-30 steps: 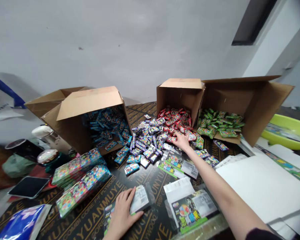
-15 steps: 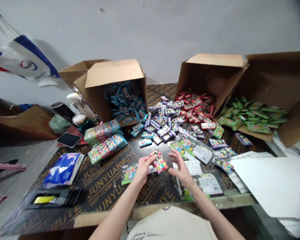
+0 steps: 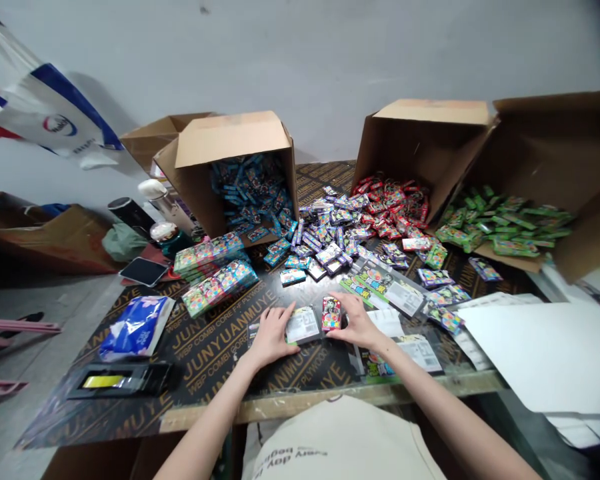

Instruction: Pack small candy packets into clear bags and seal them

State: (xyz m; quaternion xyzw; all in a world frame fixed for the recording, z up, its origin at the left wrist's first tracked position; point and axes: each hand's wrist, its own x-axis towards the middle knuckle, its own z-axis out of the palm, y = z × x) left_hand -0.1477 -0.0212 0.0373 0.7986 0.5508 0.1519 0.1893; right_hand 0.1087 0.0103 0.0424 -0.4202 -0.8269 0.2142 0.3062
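A small red printed box (image 3: 331,313) stands between the thumb and fingers of my right hand (image 3: 356,320), just above the table. My left hand (image 3: 273,337) spans a flat printed packaging sleeve (image 3: 304,325), thumb at its near edge and fingers at its far edge. The sleeve lies on the table, its left part mostly hidden under the hand. Beyond my hands spreads a loose heap of purple boxes (image 3: 330,227). More flat printed sleeves (image 3: 387,287) lie to the right of the red box.
Open cartons hold blue boxes (image 3: 253,190), red boxes (image 3: 395,200) and green boxes (image 3: 510,223). Stacked box sets (image 3: 220,287), a phone (image 3: 143,271), a blue packet (image 3: 137,327) and a tape dispenser (image 3: 120,381) lie left. White sheets (image 3: 540,347) lie right.
The red box has passed from my left hand to my right and now stands more upright. My left hand has moved down onto the flat sleeve.
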